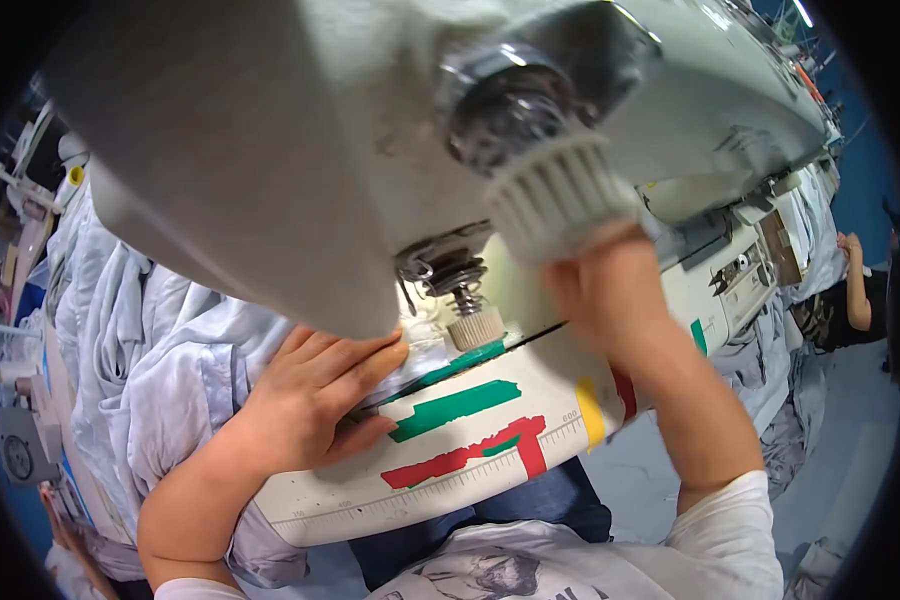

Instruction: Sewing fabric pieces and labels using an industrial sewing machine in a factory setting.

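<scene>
A white sewing machine fills the upper part of the head view. My left hand lies with fingers stretched over light cloth beside the machine's lower edge, its thumb on the machine bed. Close to those fingertips are a small ribbed knob and its spring. My right hand is raised below a large ribbed white knob, which overlaps its upper edge. Motion smears its fingers, so whether it touches the knob or holds anything is unclear.
A pale fabric heap lies left of the machine. Green tape and red tape mark the bed with its printed ruler. Another sewing machine stands to the right, with a person beyond it.
</scene>
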Demonstrator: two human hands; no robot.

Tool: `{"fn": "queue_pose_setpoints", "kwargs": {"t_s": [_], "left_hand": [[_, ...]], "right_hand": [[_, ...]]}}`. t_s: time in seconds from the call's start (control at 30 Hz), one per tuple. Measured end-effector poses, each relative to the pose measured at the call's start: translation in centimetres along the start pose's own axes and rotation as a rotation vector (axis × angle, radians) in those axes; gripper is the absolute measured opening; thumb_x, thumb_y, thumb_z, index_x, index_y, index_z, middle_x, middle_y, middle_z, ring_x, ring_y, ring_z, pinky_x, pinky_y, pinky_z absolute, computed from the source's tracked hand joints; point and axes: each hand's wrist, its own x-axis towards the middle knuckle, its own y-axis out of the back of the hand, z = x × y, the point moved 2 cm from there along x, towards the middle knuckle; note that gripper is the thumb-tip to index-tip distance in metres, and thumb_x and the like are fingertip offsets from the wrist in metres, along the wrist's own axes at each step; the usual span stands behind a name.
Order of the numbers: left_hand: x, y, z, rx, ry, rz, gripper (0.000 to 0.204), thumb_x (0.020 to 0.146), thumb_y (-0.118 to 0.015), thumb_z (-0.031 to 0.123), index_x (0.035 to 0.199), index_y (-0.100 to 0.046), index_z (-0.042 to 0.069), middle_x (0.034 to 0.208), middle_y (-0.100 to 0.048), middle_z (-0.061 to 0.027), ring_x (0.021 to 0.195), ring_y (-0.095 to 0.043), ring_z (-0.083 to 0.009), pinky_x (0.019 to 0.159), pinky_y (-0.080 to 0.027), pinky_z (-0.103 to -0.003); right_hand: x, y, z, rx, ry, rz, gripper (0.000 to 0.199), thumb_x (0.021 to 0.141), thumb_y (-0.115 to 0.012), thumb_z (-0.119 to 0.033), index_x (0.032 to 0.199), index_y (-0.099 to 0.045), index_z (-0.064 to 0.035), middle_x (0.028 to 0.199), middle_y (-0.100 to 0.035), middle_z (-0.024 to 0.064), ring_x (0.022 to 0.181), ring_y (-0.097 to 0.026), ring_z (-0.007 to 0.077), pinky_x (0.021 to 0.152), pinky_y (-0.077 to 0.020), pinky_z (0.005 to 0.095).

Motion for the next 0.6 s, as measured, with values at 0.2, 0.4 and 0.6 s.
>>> {"fn": "queue_pose_setpoints", "kwargs": {"t_s": [0.2, 0.4, 0.6], "left_hand": [[0.2, -0.1, 0.5, 0.017, -0.001, -0.002, 0.062, 0.07, -0.076, 0.024, 0.125, -0.058, 0.003, 0.129, -0.056, -0.0136, 0.113, -0.056, -0.0317, 0.098, -0.042, -0.046], [-0.4, -0.2, 0.5, 0.045, 0.042, -0.068, 0.061, 0.075, -0.073, 0.028, 0.129, -0.056, 0.006, 0.133, -0.054, -0.0122, 0.126, -0.05, -0.0312, 0.105, -0.037, -0.051], [-0.5, -0.3, 0.2, 0.049, 0.039, -0.05, 0.061, 0.075, -0.073, 0.028, 0.129, -0.056, 0.006, 0.135, -0.053, -0.0113, 0.128, -0.049, -0.0304, 0.106, -0.037, -0.051]], "right_hand": [[3.7, -2.5, 6.4, -0.177, 0.017, 0.204, 0.013, 0.083, -0.062, -0.011, 0.075, -0.064, -0.0007, 0.064, -0.063, 0.0142, 0.063, -0.063, 0.0334, 0.058, -0.0505, 0.0415], [4.0, -4.1, 6.9, -0.202, 0.022, 0.244, 0.01, 0.081, -0.065, -0.009, 0.075, -0.064, -0.0008, 0.067, -0.062, 0.0134, 0.062, -0.06, 0.0323, 0.059, -0.0482, 0.042], [2.4, 1.0, 3.4, -0.309, 0.061, 0.18, 0.018, 0.083, -0.065, -0.009, 0.1, -0.063, -0.0022, 0.092, -0.066, 0.0172, 0.084, -0.063, 0.0369, 0.073, -0.0499, 0.0437]]}}
